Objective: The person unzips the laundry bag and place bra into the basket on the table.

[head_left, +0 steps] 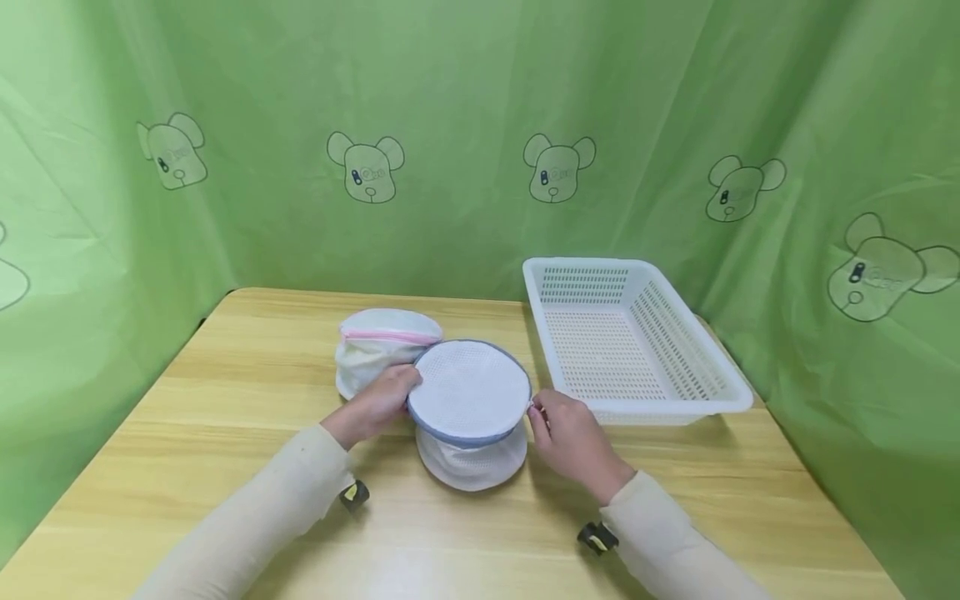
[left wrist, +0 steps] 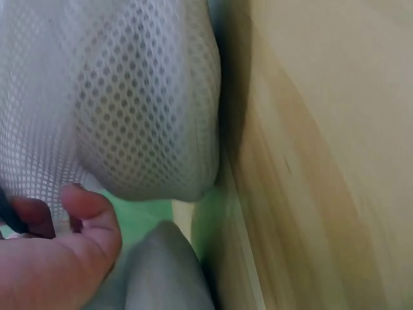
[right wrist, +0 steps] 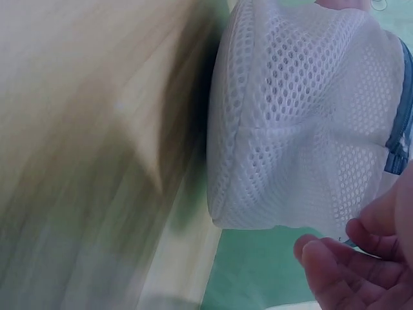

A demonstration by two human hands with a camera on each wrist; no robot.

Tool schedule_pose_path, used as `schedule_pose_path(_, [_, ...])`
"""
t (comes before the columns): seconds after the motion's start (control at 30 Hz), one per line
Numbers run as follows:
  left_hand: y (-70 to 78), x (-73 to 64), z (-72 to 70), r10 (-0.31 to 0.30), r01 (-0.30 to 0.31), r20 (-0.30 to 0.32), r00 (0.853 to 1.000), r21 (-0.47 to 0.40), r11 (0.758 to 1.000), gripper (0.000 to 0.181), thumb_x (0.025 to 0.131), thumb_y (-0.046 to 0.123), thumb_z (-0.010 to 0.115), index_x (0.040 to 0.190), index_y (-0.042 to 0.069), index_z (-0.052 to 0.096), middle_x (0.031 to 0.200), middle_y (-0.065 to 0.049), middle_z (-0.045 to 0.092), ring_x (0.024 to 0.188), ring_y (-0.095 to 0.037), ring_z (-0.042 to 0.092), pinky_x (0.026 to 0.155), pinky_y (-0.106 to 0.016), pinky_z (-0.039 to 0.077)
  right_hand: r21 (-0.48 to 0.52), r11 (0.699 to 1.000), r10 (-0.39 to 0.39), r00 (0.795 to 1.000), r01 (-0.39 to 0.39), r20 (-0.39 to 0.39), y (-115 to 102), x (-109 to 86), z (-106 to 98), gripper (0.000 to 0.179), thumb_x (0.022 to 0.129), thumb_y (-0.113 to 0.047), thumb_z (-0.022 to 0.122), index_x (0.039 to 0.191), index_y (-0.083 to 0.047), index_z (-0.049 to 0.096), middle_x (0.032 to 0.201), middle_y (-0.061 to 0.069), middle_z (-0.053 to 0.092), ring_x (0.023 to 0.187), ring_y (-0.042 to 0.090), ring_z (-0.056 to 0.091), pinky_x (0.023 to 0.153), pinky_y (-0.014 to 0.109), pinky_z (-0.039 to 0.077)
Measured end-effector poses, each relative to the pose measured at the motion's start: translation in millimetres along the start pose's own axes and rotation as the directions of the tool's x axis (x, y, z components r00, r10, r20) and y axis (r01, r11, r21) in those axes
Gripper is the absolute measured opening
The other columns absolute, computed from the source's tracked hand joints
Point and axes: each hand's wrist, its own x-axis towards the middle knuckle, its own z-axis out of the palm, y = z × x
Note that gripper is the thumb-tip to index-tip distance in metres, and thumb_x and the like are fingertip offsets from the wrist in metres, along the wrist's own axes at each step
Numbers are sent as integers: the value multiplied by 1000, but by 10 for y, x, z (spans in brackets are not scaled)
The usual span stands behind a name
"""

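A round white mesh laundry bag [head_left: 471,390] with a blue zipper band stands on the table, its flat top tilted and its lower part sagging beneath. My left hand [head_left: 384,398] grips the bag's left rim, thumb over the edge. In the left wrist view, the fingertips [left wrist: 87,203] hold the mesh near the dark band. On the opposite side, my right hand [head_left: 573,437] pinches the bag's right edge. The right wrist view has the blue zipper [right wrist: 399,152] just above those fingertips [right wrist: 316,252]. Behind my left hand sits a second mesh bag [head_left: 367,354] with a pink zipper.
A white plastic basket [head_left: 551,350] with slotted walls stands at the back right of the wooden table [head_left: 225,400]. Green curtains [head_left: 457,225] with bear-head prints hang behind and along both sides.
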Motion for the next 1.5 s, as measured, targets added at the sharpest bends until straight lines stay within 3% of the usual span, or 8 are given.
schedule_pose_path(0.47, [-57,-2,-124,-25,60,-223,975,154,986,17,95,14,56,81,4,59,70,0,51,61,-12,46,58,-23,40,-26,999,-22,999,24,42,-13,28,58,6,84,-5,65,80,-1,62,107,23,63,94,38,64,79,44,56])
schedule_pose_path(0.77, [-43,-30,-99,-17,60,-198,980,212,975,31,99,25,53,109,-3,64,83,-6,60,71,-17,54,69,-34,49,-5,1000,-3,996,3,85,-2,49,72,15,82,0,64,72,-7,55,67,1,50,58,12,45,51,24,44])
schedule_pose_path(0.93, [60,-162,12,53,63,-237,970,455,888,51,95,31,61,132,-3,53,120,-20,60,110,-32,56,98,-46,44,19,1000,9,994,-11,113,-13,35,64,24,83,1,62,67,-11,49,61,-4,39,54,8,37,45,20,35])
schedule_pose_path(1.03, [160,-289,137,158,62,-312,937,592,804,61,90,32,67,138,0,46,132,-24,48,123,-39,42,104,-50,36,30,999,10,994,-13,110,-21,35,65,24,83,1,62,66,-11,49,60,-5,39,53,7,37,44,18,35])
schedule_pose_path(1.13, [280,-435,297,282,-3,-356,891,616,787,46,86,26,70,118,1,51,113,-21,48,107,-36,42,91,-48,41,37,999,4,996,-7,86,-29,51,68,24,82,0,61,65,-12,49,59,-6,40,51,6,37,43,18,36])
schedule_pose_path(1.2, [348,-539,413,328,-87,-311,892,593,800,27,86,22,71,96,5,52,92,-12,50,89,-28,46,77,-40,43,40,999,-3,998,0,67,-34,65,65,24,81,0,60,64,-12,48,58,-6,40,50,6,37,42,17,35])
schedule_pose_path(1.33, [367,-731,659,308,-264,-4,951,504,822,28,88,18,70,70,11,49,64,5,47,60,-10,46,55,-25,41,54,998,-15,999,12,46,-52,93,49,24,80,-1,57,63,-13,45,57,-7,38,49,5,35,40,18,33])
schedule_pose_path(1.5, [187,-799,924,68,-177,257,964,428,887,17,92,27,65,89,10,64,79,7,61,72,-7,56,66,-23,49,98,995,-15,1000,12,25,-110,120,40,24,84,-2,55,66,-13,43,58,-7,36,49,5,34,40,18,33])
